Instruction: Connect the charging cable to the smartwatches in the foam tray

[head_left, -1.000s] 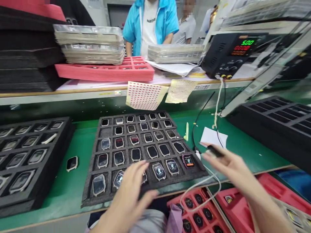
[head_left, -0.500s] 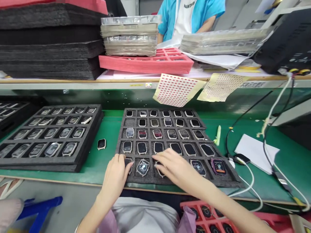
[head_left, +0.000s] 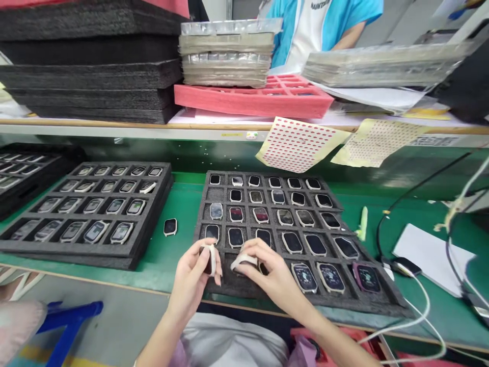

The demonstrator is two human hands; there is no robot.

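Note:
My left hand (head_left: 190, 283) and my right hand (head_left: 269, 272) are over the front rows of a dark grey foam tray (head_left: 225, 289) holding several square smartwatch bodies in its pockets. My left hand pinches a dark smartwatch body with a pale rim (head_left: 210, 260) by its edges, standing on edge. My right hand holds a second smartwatch body (head_left: 243, 261), with a pale rim, tilted between fingers and thumb. Its screen side is mostly hidden. The two hands are close together but apart.
A second foam tray of watches (head_left: 95, 260) lies to the left, with a loose watch (head_left: 170, 227) beside it. Black foam sheets (head_left: 91, 86), a pink foam tray (head_left: 252, 101) and foil-wrapped stacks (head_left: 227, 53) stand on the shelf. Cables (head_left: 418, 300) lie right. A person in a blue jacket (head_left: 324, 25) stands beyond.
My hands have moved together and each now lifts a watch body out of the tray's front area. The view has turned, so the trays sit further right in the picture.

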